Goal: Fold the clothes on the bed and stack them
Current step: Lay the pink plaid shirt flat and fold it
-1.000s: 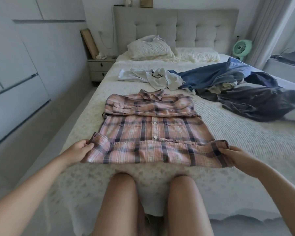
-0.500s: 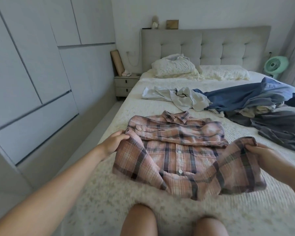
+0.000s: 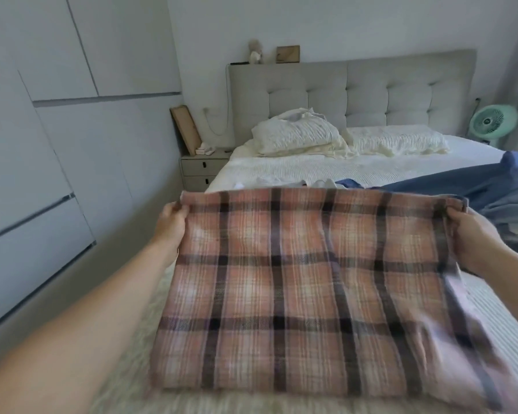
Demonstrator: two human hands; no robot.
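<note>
White-quilted bed (image 3: pixel 326 171) carries all. Heap of blue and grey clothes (image 3: pixel 473 189) waits unfolded at right. We hold pink-and-black plaid cotton shirt (image 3: pixel 308 282) over near bed edge, far hem lifted: left hand (image 3: pixel 171 224) and right hand (image 3: pixel 473 237) fingers pinch its corners. Soft, light, floppy; we judge corners best hold. No containers visible.

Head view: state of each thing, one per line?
Plaid shirt: held taut, far edge lifted.
Left hand: grips shirt's left corner.
Right hand: grips shirt's right corner.
Blue garment: unfolded, crumpled on bed.
Nightstand: drawers closed.
</note>
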